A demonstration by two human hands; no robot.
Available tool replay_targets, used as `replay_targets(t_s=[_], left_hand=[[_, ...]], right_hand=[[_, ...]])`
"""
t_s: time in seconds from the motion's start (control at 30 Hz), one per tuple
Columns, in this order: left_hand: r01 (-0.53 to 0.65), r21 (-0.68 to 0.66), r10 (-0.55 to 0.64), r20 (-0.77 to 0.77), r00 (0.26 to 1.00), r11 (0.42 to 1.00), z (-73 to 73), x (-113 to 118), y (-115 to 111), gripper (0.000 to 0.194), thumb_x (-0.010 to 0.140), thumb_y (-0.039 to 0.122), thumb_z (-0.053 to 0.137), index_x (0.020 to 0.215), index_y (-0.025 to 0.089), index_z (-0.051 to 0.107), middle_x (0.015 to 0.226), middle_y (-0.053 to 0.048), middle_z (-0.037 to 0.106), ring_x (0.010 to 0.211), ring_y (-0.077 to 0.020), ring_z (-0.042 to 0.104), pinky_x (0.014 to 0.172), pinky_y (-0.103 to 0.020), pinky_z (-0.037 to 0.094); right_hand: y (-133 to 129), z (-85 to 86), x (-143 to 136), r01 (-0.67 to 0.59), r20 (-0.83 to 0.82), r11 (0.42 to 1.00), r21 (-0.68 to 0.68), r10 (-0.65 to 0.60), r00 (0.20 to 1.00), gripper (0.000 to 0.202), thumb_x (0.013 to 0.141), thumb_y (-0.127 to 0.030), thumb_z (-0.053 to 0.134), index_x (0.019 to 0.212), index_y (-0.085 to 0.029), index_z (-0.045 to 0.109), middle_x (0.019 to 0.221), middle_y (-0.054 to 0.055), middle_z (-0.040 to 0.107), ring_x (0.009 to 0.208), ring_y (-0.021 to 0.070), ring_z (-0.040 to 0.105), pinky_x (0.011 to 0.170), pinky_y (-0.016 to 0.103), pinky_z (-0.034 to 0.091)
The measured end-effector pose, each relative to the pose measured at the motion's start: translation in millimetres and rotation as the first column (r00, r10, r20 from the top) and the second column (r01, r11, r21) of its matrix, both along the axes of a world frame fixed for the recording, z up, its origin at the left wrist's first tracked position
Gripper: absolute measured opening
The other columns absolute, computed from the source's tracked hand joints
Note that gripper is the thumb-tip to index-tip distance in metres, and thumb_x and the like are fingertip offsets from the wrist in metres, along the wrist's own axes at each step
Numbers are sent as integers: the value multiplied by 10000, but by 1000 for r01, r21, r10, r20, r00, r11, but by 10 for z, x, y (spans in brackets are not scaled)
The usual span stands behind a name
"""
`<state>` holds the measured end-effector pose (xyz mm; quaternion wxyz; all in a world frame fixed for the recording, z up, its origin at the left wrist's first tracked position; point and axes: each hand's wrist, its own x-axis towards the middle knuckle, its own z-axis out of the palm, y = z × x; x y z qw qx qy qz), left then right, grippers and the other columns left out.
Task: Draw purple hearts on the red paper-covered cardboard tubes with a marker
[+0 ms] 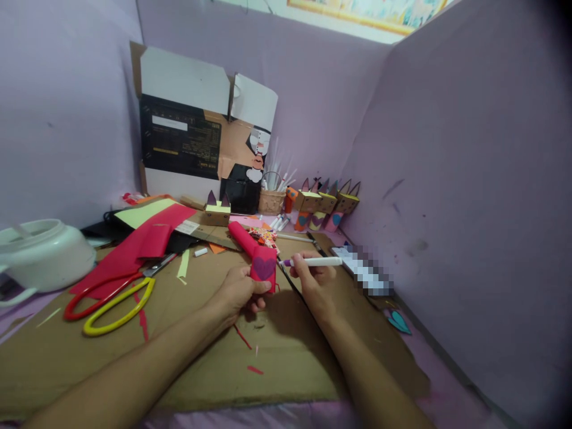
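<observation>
Paper rectangle point(264, 270), red with purple heart point(264, 267), pinched at lower edge in left hand point(240, 291); slim, straight white marker point(318, 261) pinched in right hand point(316, 286).

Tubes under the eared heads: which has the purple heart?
The pale yellow tube, in the middle; the orange tube to its left and the pink tube to its right bear blue hearts.

Glossy white teapot point(47, 253) stands by matt brown cardboard point(187, 369).
</observation>
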<state>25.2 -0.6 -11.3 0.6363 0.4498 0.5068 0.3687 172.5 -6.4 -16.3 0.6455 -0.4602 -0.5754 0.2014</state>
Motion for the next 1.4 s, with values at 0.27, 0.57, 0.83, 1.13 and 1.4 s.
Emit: replay_targets(t_s=[0.27, 0.57, 0.83, 1.13, 1.4], left_hand=[[13, 15, -13, -23, 1000, 1000, 27, 7, -20, 104, 635, 129, 592, 672, 141, 495, 490, 27, 556, 315, -53, 443, 283, -153, 323], [21, -9, -22, -30, 999, 1000, 27, 6, -19, 245, 609, 254, 688, 690, 153, 481, 416, 66, 506, 293, -54, 430, 286, -146, 307], [28, 21, -27, -20, 999, 999, -5, 5, 1, 263, 597, 283, 701, 690, 141, 501, 501, 29, 567, 313, -50, 448, 282, -147, 312], [18, 18, -17, -41, 999, 1000, -1, 6, -3, 235, 612, 254, 681, 711, 143, 499, 506, 27, 574, 314, -60, 457, 285, -159, 318], [16, 10, -15, -46, 999, 1000, -9, 13, 2, 165, 618, 170, 634, 694, 149, 488, 482, 36, 567, 296, -59, 447, 283, -153, 305]], right_hand=[[16, -34, -4, -27, 35, 1000, -7, 27, 999, 186, 796, -312, 583, 722, -145, 618, 550, 5, 586, 491, 121, 547, 474, 223, 416], [-6, -30, -6, -38, 43, 999, -3, 38, 998, 224, 802, -344, 572, 702, -152, 630, 539, 3, 604, 485, 119, 565, 478, 213, 436], [38, -67, -15, -20, 63, 999, 26, 18, 998, 215, 796, -356, 578, 734, -158, 634, 569, 6, 617, 504, 129, 585, 484, 219, 455], [-2, -22, -42, -13, 100, 1000, -4, 13, 995, 242, 785, -356, 580, 669, -147, 620, 507, 2, 589, 452, 118, 542, 450, 212, 415], [14, -59, -32, -31, 70, 1000, -6, 31, 997, 199, 787, -333, 587, 729, -147, 629, 573, 12, 611, 524, 133, 580, 501, 228, 446]])
